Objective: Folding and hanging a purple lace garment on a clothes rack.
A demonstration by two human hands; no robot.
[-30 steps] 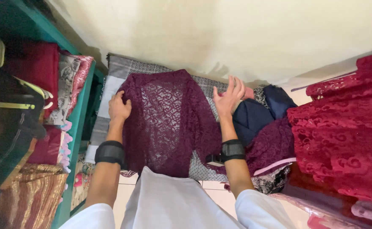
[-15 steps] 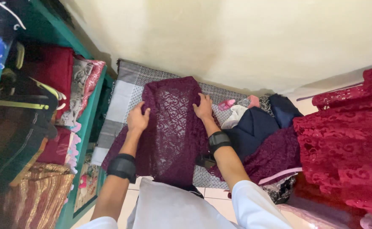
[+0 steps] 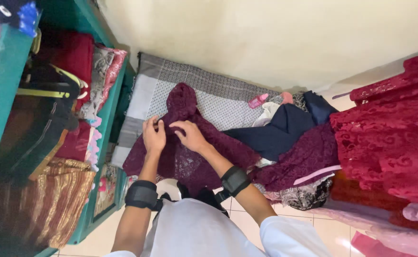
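Observation:
A dark maroon lace garment (image 3: 185,152) lies crumpled on a grey patterned mat (image 3: 209,95) on the floor. My left hand (image 3: 153,136) and my right hand (image 3: 189,135) sit close together on the garment's upper middle, fingers pinching its fabric. Both wrists carry black bands. A narrow part of the lace runs up from my hands toward the wall.
A green shelf unit (image 3: 99,157) with folded fabrics stands at the left. A navy cloth (image 3: 280,133), another purple lace piece (image 3: 304,157) and a small pink bottle (image 3: 258,100) lie to the right. Red lace dresses (image 3: 390,138) hang at far right. Cream wall (image 3: 275,38) behind.
The garment was spread flat between my two hands. My hands have come together at its middle, and the lace is now bunched and narrower.

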